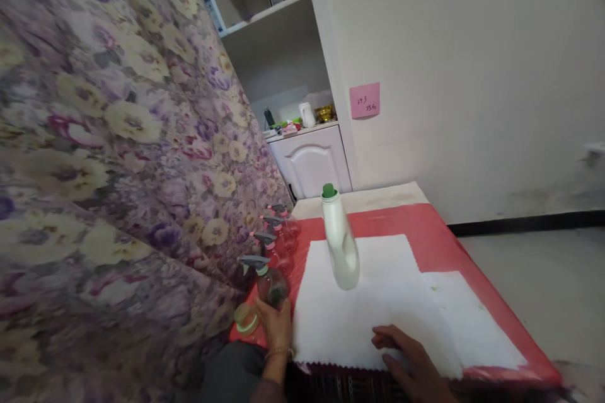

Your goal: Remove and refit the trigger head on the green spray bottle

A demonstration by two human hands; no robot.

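— Head view: we see the left hand (276,326) closed around the base of the nearest spray bottle (269,280), a clear round one with a grey trigger top, at the left edge of the red table (439,236).

— We agree. Just beside that hand sits a small green-rimmed lid (247,318), and three more spray bottles (278,236) stand in a row behind the held one, along the flowered curtain (118,138).

— And the right hand (411,362)?

— We see it lying flat, fingers spread and holding nothing, on the near edge of the white cloth (378,308).

— Upright on that cloth, well apart from both hands, we see the white jug (341,242) with its green cap. A pink note (364,100) is stuck on the wall beyond.
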